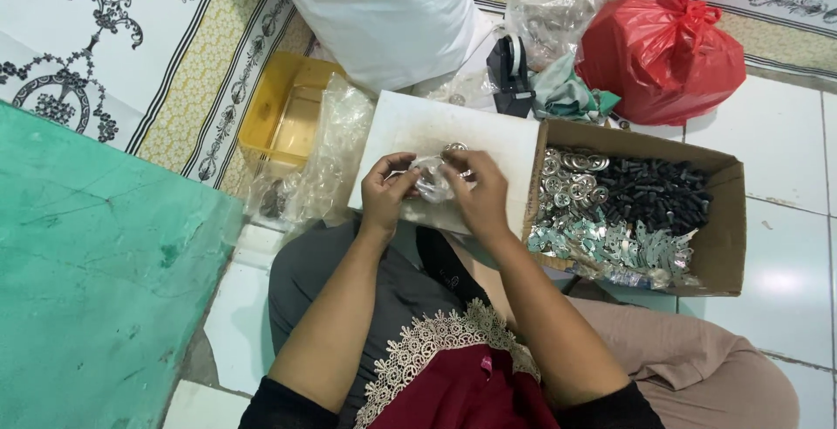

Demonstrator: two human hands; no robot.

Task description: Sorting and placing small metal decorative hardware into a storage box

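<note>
Pinching small clear plastic bag between left hand and right hand fingers over white board, risking metal pieces spilling through loose grip.

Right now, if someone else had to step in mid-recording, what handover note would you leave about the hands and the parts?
Left hand and right hand: both closed on a small clear plastic bag, held over the white board on the lap.
One round metal piece lies on the board just above the fingers.
Cardboard box at the right hand's side holds round metal discs, black plastic pieces and flat metal pieces.
Yellow tray sits to the left, with clear plastic bags beside it.
Done: cannot tell how many bags are filled.
Left: the box is still well stocked.
</note>
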